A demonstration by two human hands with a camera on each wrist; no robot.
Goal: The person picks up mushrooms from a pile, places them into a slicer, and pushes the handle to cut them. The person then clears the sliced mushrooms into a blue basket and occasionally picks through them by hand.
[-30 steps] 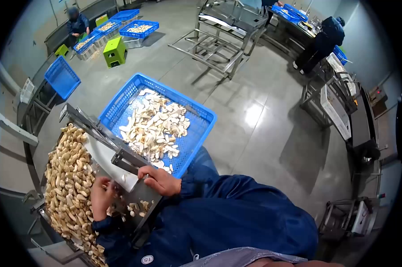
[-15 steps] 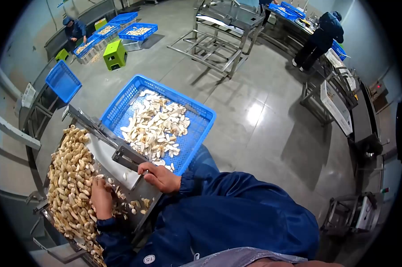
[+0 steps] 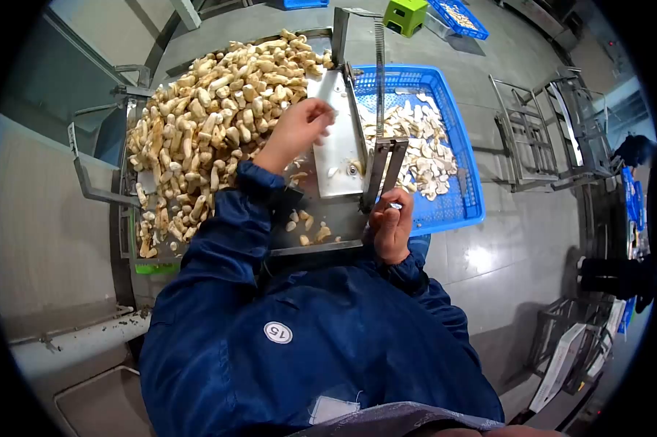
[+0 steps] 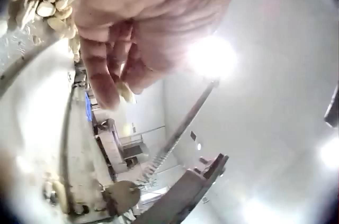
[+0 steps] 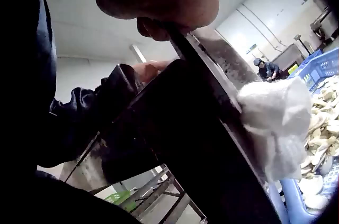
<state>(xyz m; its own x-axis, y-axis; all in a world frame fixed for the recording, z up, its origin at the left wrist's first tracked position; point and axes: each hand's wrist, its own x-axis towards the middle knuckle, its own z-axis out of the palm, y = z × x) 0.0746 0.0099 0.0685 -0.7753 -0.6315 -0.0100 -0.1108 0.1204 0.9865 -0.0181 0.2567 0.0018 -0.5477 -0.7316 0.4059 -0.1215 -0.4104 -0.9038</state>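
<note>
Since half a second ago, our view has swung round, and our left hand (image 3: pixel 298 132) has moved from the pile's edge to the white plate (image 3: pixel 339 175), above centre in the head frame. Our curled fingers pinch a small pale mushroom piece (image 4: pixel 126 93); we see it at the fingertips, beyond the palm, in the upper left of the left wrist frame. Our right hand (image 3: pixel 392 237) is wrapped round the handle (image 3: pixel 395 206) at the near end of the cutter's arm (image 3: pixel 384 167), right of centre. We have the heaped mushrooms (image 3: pixel 212 116) in the upper left, just beside our left hand, and a few loose bits (image 3: pixel 314 234) below the plate. Right of the cutter, we see slices (image 3: pixel 423 138) lying in the blue basket (image 3: pixel 472 193).
</note>
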